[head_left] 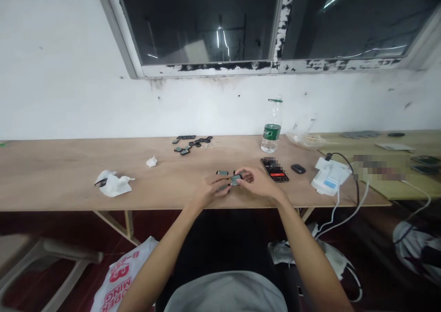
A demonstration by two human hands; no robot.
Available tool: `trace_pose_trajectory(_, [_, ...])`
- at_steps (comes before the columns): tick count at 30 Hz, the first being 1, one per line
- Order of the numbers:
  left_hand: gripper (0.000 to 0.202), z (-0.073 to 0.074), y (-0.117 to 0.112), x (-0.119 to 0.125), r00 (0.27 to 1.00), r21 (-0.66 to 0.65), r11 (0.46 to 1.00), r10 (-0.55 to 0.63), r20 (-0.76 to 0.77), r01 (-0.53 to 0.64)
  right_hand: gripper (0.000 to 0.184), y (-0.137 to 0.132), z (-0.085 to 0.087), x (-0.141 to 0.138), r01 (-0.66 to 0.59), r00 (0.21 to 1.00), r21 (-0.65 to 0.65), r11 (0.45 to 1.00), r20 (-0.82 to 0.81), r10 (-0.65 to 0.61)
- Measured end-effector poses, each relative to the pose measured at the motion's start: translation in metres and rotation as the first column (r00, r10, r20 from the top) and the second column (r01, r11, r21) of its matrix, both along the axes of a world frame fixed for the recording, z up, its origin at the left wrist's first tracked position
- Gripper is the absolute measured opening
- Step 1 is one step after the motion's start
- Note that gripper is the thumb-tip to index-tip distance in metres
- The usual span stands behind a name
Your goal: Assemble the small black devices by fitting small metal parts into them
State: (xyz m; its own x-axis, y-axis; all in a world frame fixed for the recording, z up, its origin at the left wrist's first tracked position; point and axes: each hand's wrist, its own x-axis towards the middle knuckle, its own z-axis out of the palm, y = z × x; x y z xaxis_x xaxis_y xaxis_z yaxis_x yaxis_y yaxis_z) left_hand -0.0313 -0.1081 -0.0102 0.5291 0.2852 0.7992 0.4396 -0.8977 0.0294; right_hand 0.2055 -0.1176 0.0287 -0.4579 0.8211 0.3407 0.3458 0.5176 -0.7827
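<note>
In the head view, a small flat rectangular piece (235,180) with a grey-green face and dark edges is held just above the front of the table. My right hand (257,182) pinches it between thumb and fingers from the right. From the left, my left hand (211,189) has its fingers closed at the same piece, and its palm side is hidden. A similar small piece (222,172) lies on the tabletop just beyond my left fingers. Another dark piece shows partly behind my right fingers.
Several dark small pieces (185,150) lie near the wall beside tiny pale bits (208,144). Crumpled tissues (117,184) are at left. To the right are a phone (274,169), water bottle (270,137), black oval object (298,168) and white box (327,178) with cables. Another person sits far right.
</note>
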Motion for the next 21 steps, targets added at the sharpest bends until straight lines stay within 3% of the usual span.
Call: trace_pose_trajectory(21, [0.023,-0.0055,0.0035,-0.0011,0.999,-0.015,0.999,0.035,0.014,-0.035,0.025,0.0088,-0.007,-0.0018,0.008,0.999,-0.122,0.992,-0.049,-0.014])
